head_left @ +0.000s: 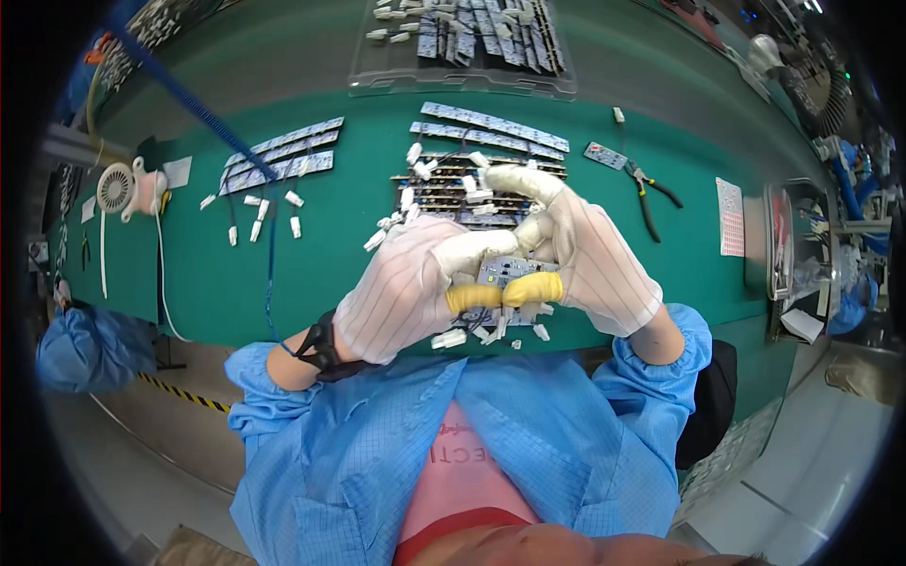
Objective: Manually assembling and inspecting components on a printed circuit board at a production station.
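Note:
Between my two hands, close to the mat's front edge, is a small white circuit board [503, 271] with tiny components. My left hand [401, 288], in a striped white glove with white and yellow finger covers, pinches its left side. My right hand [601, 255], gloved the same way, closes on its right side with the yellow-covered thumb in front. Just beyond the hands lie rows of board strips [434, 186], partly covered by my fingers. White plug connectors [450, 338] hang or lie below my thumbs; which board they belong to is hidden.
Strips with wired connectors [283, 156] lie left on the green mat [330, 226]. Beyond is a clear tray [462, 88] of boards. At right are yellow-handled cutters [645, 195], a small board [604, 155] and a label sheet [729, 217]. A fan [118, 189] stands left; a blue cord [271, 255] reaches my left wrist.

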`<state>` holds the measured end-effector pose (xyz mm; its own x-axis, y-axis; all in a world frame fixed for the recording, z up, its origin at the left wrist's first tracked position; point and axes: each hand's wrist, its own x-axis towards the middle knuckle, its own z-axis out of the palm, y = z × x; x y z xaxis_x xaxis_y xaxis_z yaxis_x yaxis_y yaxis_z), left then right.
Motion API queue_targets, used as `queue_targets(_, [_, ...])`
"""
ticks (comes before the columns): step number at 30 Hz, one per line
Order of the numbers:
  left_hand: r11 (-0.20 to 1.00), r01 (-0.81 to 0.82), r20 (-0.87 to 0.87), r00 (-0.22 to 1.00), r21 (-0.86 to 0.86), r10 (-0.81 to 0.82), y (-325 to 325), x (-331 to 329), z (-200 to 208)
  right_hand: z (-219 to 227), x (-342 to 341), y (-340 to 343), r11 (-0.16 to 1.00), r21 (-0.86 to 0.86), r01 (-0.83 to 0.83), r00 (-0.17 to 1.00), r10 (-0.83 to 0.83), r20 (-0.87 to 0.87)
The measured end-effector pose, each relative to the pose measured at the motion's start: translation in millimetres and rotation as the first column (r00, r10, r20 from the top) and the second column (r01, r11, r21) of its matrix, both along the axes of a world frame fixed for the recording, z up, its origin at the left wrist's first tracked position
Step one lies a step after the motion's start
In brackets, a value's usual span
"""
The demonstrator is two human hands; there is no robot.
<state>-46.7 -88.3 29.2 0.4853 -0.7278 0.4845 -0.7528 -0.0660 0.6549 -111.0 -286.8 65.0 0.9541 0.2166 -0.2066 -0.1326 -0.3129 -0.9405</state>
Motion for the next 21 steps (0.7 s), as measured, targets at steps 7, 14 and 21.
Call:
queue_targets(7, [0.985,-0.129,-0.172,0.979,-0.113,0.108,17,-1,-14,-15,-16,5,0.927,0.358,0.111,0.993,-0.116,-0.007])
queue_targets(14, [0.982,-0.186,-0.547,0.827,-0.043,0.133,17,-11,-15,-18,-18,31,0.888,0.418,0.190,0.926,-0.304,0.225])
queue_targets(21, [0.989,-0.140,-0.506,0.857,-0.058,0.091,16,-4,-9,-24,-6,21,0.929,0.285,0.236,0.893,-0.323,0.314])
